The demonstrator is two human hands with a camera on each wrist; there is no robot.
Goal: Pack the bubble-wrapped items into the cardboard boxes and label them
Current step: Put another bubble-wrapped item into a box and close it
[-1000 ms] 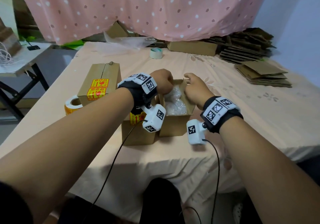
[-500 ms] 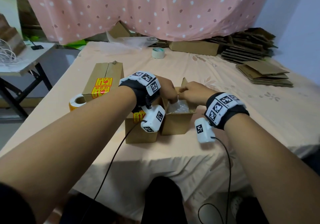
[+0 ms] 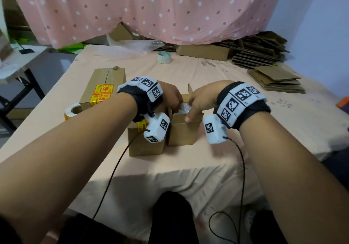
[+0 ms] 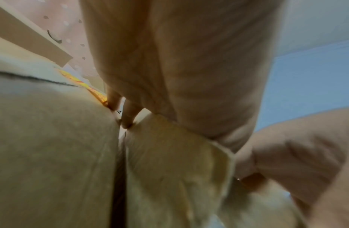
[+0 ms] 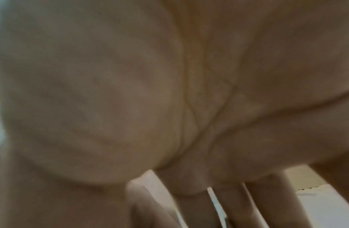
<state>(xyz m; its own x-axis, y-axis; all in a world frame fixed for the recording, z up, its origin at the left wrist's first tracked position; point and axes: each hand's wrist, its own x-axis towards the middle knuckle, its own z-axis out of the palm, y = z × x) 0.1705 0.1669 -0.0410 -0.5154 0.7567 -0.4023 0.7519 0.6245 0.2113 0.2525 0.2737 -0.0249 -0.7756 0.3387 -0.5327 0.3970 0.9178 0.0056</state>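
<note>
A small open cardboard box (image 3: 184, 132) stands on the cloth-covered table, with a bubble-wrapped item (image 3: 184, 106) showing in its mouth. My left hand (image 3: 174, 103) reaches in from the left, its straight fingers (image 4: 126, 118) pushing down along the box's left wall (image 4: 169, 162). My right hand (image 3: 190, 111) grips the front wall, thumb (image 3: 187, 119) outside and the other fingers (image 5: 267, 203) inside. Most of the item is hidden by both hands. A second small box (image 3: 145, 146) with a yellow label (image 3: 141, 126) touches the open box on its left.
A long closed box (image 3: 103, 81) with yellow labels lies at the left, a label roll (image 3: 72, 110) beside it. A tape roll (image 3: 164, 57) sits farther back. Flattened cartons (image 3: 275, 79) are stacked at the right; a side table (image 3: 17, 62) stands far left.
Both hands have sunk lower over the open box and drawn together. The bubble-wrapped item sits deeper, with far less of it showing than a second ago.
</note>
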